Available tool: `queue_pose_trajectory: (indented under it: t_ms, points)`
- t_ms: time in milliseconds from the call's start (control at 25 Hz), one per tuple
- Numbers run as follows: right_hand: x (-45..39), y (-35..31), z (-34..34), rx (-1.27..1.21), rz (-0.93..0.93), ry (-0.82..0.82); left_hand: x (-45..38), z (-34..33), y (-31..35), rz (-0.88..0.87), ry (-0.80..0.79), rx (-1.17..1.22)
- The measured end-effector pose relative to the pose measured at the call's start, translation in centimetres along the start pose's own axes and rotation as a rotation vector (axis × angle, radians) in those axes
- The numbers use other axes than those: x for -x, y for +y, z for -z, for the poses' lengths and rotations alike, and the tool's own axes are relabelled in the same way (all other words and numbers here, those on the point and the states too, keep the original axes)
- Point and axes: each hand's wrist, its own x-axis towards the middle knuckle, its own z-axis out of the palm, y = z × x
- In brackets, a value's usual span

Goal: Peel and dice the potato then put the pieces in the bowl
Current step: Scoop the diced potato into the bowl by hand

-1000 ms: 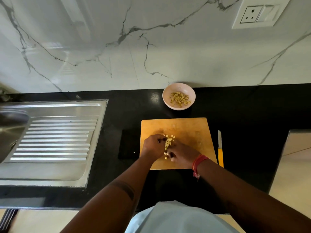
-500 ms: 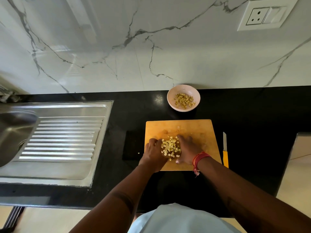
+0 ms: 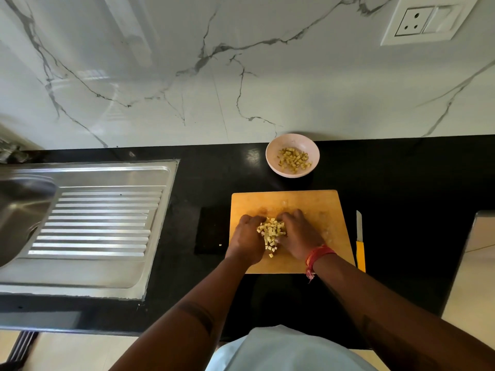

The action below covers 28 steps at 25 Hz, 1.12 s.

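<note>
The sink [image 3: 80, 223] with its ribbed drainer occupies the left of the black table [image 3: 401, 183]. The cutting board [image 3: 321, 204] lies centre-right.

The left hand [image 3: 247, 238] and the right hand [image 3: 298, 236] stand on the board, one at each side of the potato pieces [image 3: 272, 231]. Both hands are cupped, fingers curved inward, pressing against the heap from its flanks. Whether the fingers reach under the heap cannot be told. A few cubes lie loose on the board at its near edge.

Handling, as a judgement: the cubes are small, light and firm, probably damp and slightly slippery from the cut faces. As a loose heap they have no single grasp point. Take hold by scooping from both sides with the palms closed underneath; expect strays to drop through gaps.

The bowl [image 3: 270, 156] stands just beyond the board and already contains diced pieces. The knife [image 3: 359, 236], with a yellow handle, lies just right of the board, untouched.

No brand, label or legible writing is visible anywhere, including on the wall socket [image 3: 423, 21].
</note>
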Motion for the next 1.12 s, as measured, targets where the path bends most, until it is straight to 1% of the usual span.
queue_pose_trajectory:
  t_ms: [120,200,280,360,480,560,640,720,800,880,960,1000,1080,1120]
  points:
    - [1.2,-1.1,-0.9,0.113,0.27,0.037,0.3,1.2,-1.1,0.119,0.173,0.193]
    - [1.5,-2.3,-2.2,0.221,0.416,0.061,0.5,1.9,-1.6,0.217,0.244,0.28]
    - [1.4,-3.4,-3.1,0.282,0.474,0.08,0.6,2.2,-1.8,0.273,0.242,0.311]
    - [1.1,-3.9,-3.2,0.292,0.486,0.061,0.8,2.1,-1.9,0.286,0.221,0.286]
    - [0.7,-3.2,-2.3,0.268,0.407,0.049,0.6,1.9,-2.0,0.313,0.235,0.24]
    - [0.3,-2.5,-1.5,0.195,0.336,0.108,0.4,1.7,-1.9,0.365,0.241,0.194]
    - [0.1,-2.4,-1.0,0.154,0.316,0.145,0.2,1.6,-1.8,0.407,0.233,0.172]
    - [0.1,-3.1,-1.2,0.206,0.352,0.098,0.0,1.5,-1.6,0.413,0.209,0.196]
    - [0.1,-3.6,-2.0,0.318,0.378,0.057,-0.4,1.4,-1.1,0.42,0.166,0.252]
    - [0.1,-3.3,-2.1,0.299,0.306,0.078,-0.6,1.4,-0.4,0.42,0.104,0.316]
    - [-0.1,-2.3,-1.2,0.149,0.223,0.117,-0.9,1.2,0.3,0.377,0.065,0.334]
    - [-0.3,-1.5,-0.5,0.067,0.183,0.108,-1.0,1.2,0.5,0.342,0.052,0.314]
    - [-0.6,0.1,1.2,-0.058,0.048,0.015,-1.3,1.1,0.5,0.256,-0.005,0.213]
    - [-0.9,0.8,1.9,-0.064,-0.023,-0.086,-1.3,1.0,0.2,0.201,-0.069,0.117]
